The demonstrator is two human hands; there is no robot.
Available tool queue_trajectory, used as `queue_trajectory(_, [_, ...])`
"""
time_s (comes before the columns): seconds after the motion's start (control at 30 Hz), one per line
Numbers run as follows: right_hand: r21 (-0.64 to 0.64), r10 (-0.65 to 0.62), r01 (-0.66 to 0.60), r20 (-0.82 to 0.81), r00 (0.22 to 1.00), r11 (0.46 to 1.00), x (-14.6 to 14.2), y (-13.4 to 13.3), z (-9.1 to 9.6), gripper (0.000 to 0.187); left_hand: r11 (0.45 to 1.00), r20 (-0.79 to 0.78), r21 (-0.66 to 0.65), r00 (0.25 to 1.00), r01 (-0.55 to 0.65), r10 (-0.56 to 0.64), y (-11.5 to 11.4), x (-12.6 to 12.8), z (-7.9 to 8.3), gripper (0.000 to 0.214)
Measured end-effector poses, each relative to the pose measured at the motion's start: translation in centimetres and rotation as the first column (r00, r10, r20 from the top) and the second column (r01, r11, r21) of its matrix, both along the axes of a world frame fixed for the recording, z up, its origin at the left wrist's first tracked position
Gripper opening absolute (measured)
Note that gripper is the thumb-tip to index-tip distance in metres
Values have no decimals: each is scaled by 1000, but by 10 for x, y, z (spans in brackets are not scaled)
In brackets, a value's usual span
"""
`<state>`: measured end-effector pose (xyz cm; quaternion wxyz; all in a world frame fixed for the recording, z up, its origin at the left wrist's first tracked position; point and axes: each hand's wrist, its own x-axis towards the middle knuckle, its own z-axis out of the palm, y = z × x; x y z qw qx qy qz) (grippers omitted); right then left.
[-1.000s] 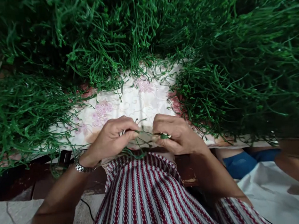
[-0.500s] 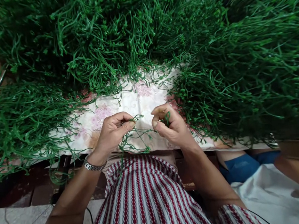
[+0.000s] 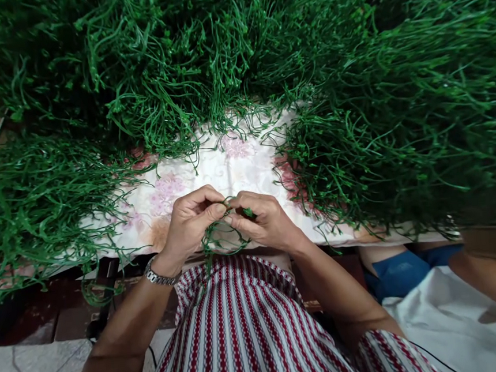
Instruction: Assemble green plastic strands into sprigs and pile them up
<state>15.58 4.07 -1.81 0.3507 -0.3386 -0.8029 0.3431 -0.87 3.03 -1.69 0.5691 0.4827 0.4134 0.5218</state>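
Note:
My left hand (image 3: pixel 193 218), with a metal watch at its wrist, pinches a thin branching green stem (image 3: pixel 211 235) between thumb and forefinger. The loose strands of that stem dangle below both hands, over the table edge and my striped clothing. My right hand (image 3: pixel 264 216) is closed at the same spot, its thumb and fingertips meeting the stem right beside my left thumb. A small green piece (image 3: pixel 248 211) shows inside the curl of my right fingers. The exact point where the fingertips grip is partly hidden.
A white floral cloth (image 3: pixel 212 174) covers the table. Large heaps of similar green stems lie at the back (image 3: pixel 167 60), on the left (image 3: pixel 44 198) and on the right (image 3: pixel 400 138). Another person's knee in blue (image 3: pixel 401 274) is at the lower right.
My right hand has moved left and now meets my left hand at the stem; before, the two were apart. My left hand has stayed nearly in place, still pinching.

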Motion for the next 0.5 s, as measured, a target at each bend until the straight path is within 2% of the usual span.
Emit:
queue_trajectory(0.1, [-22, -18, 17, -51, 999, 1000, 1, -4, -2, 14, 994, 74, -109, 997, -22, 30, -2, 1, -1, 11])
queue_trajectory(0.2, [-35, -39, 37, -56, 998, 999, 1, -6, -2, 14, 986, 65, -162, 997, -36, 47, -3, 2, -1, 11])
queue_trajectory(0.5, [70, -64, 61, 34, 997, 996, -2, -7, -5, 13, 984, 6, -174, 999, -47, 49, -5, 3, -3, 18])
